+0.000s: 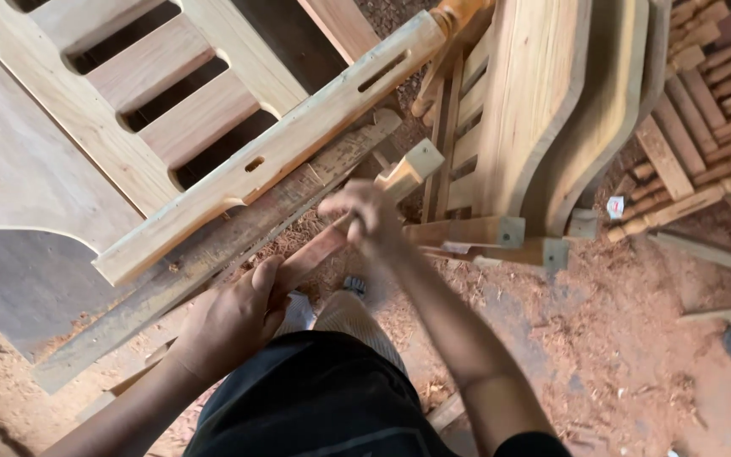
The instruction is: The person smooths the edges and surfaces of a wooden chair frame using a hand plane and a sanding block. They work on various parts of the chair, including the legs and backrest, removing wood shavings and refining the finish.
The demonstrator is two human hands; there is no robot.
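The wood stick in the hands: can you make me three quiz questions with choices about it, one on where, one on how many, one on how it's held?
1. Where is the wooden stick compared with the slatted frame?
A. just right of its rail
B. on top of the slats
C. far behind it

2. How many hands grip the stick?
A. none
B. one
C. two

3. How does the stick lie?
A. flat on the floor
B. slanted, far end higher in the picture
C. standing straight up

Answers: 1 A, it runs beside the rail. 2 C, the left hand and right hand both close on it. 3 B, it slopes up to the right.
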